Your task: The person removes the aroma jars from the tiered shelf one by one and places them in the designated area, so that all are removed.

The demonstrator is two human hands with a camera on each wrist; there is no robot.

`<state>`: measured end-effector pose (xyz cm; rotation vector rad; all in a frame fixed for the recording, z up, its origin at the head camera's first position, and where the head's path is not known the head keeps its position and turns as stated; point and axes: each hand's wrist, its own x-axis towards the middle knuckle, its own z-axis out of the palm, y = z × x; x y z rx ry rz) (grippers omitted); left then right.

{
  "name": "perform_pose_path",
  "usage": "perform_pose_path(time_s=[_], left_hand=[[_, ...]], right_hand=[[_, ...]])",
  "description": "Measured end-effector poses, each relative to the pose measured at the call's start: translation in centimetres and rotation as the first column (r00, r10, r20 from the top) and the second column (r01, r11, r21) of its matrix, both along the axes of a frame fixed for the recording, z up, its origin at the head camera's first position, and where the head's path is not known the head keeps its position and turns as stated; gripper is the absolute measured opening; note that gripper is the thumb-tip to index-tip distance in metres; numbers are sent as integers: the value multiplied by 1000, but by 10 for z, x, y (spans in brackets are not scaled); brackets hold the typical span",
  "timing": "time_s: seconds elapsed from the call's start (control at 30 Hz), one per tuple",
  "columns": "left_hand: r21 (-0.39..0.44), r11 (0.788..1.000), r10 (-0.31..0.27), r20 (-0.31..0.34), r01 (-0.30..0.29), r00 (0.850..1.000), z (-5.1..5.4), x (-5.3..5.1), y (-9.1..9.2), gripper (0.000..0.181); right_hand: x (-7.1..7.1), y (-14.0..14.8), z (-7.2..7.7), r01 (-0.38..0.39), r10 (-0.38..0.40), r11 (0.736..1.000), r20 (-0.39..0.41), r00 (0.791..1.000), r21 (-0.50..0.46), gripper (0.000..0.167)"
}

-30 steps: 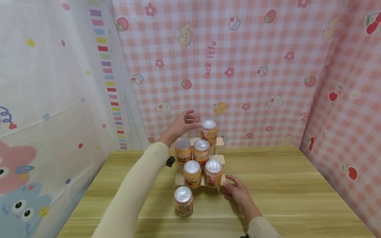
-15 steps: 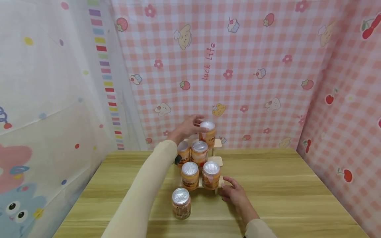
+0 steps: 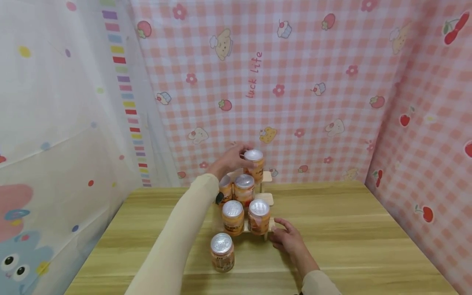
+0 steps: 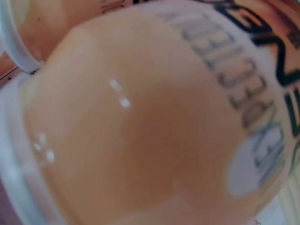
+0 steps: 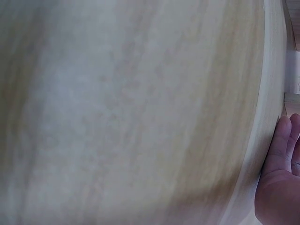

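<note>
In the head view, my left hand (image 3: pixel 233 159) grips an upright orange can (image 3: pixel 256 169) with a silver lid on the top step of a small wooden stand, thumb across its front and fingers behind. A can body (image 4: pixel 140 122) fills the left wrist view, where no hand shows. My right hand (image 3: pixel 292 241) touches the right end of the stand's lowest step (image 3: pixel 272 223); its fingers look fairly straight in the right wrist view, where the hand (image 5: pixel 279 176) is at the right edge. Two cans (image 3: pixel 244 190) stand on the middle step, two (image 3: pixel 259 219) on the lowest.
Another can (image 3: pixel 222 256) stands on the wooden table (image 3: pixel 332 246) in front of the stand, left of my right hand. A pink checked cloth (image 3: pixel 295 106) hangs behind, with a white patterned sheet (image 3: pixel 85 155) on the left.
My left hand has moved right and slightly down, closing its fingers and thumb round the top can. My right hand stays at the lowest step. The head view has shifted slightly.
</note>
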<state>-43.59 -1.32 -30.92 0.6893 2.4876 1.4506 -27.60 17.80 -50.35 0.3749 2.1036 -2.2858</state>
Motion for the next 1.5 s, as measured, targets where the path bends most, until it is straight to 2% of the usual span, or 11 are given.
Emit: perform_pose_path(time_s=[0.13, 0.27, 0.43, 0.6, 0.73, 0.83, 0.9, 1.03, 1.17, 1.33, 1.5], left_hand=[[2, 999, 41, -43, -41, 998, 2, 4, -1, 54], [74, 995, 80, -113, -71, 990, 12, 5, -4, 54], [166, 981, 127, -167, -99, 978, 40, 11, -19, 53], [208, 971, 164, -199, -122, 966, 65, 22, -45, 53], [216, 966, 188, -215, -141, 958, 80, 33, -64, 57], [203, 970, 178, -223, -133, 958, 83, 43, -76, 59], [188, 974, 171, -229, -128, 958, 81, 50, -85, 60], [183, 976, 153, -219, -113, 964, 64, 70, -115, 61], [170, 977, 161, -208, -126, 965, 33, 93, -147, 61], [138, 973, 206, -184, -183, 961, -20, 121, -177, 63], [127, 969, 228, -147, -210, 962, -78, 147, -190, 62]], right_hand=[[0, -3, -1, -9, 9, 1000, 9, 1000, -1, 42], [0, -4, 1, -13, 13, 1000, 13, 1000, 2, 43], [-3, -5, 3, -15, 15, 1000, 17, 1000, 12, 43], [-5, -5, 5, -36, 36, 999, 18, 999, 18, 43], [-5, -1, 8, -69, 69, 998, -6, 998, 13, 47], [-3, 6, 10, -58, 58, 998, 4, 998, 21, 47], [-1, 10, 10, -49, 49, 999, 12, 999, 24, 46], [-2, 11, 9, -67, 66, 998, 12, 998, 19, 48], [-4, 6, 6, -74, 74, 997, 14, 997, 18, 48], [-3, 3, 4, -68, 68, 997, 16, 998, 23, 47], [0, 1, 4, -72, 71, 997, 10, 997, 16, 48]])
